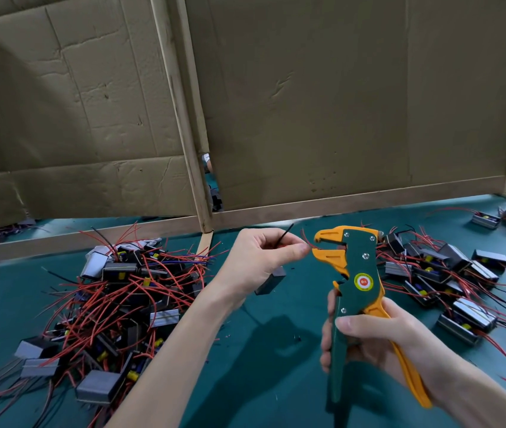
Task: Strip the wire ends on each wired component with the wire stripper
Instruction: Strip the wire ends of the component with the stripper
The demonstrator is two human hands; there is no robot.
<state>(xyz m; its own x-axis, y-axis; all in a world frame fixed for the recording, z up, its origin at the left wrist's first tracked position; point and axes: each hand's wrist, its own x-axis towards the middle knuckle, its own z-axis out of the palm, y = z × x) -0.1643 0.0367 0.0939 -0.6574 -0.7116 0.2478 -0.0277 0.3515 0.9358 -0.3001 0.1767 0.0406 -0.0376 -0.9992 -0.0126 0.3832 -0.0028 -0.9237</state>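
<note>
Centrally, a wire stripper [358, 282] is gripped by its handles in the right hand [378, 338], jaws parted just beside a red wire [306, 239] pinched by the left hand [258, 261]. A grey component [271, 281] is hung beneath that hand, over the green desk [276, 350].

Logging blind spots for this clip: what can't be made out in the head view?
All head view.
Tip of the red wire: too thin to tell if stripped, or between the jaws of the wire stripper.
The component below the left hand: partly hidden by the hand.
Behind the cardboard screen: only a sliver shows through a gap.
The left pile of components: blurred toward the bottom-left edge.
</note>
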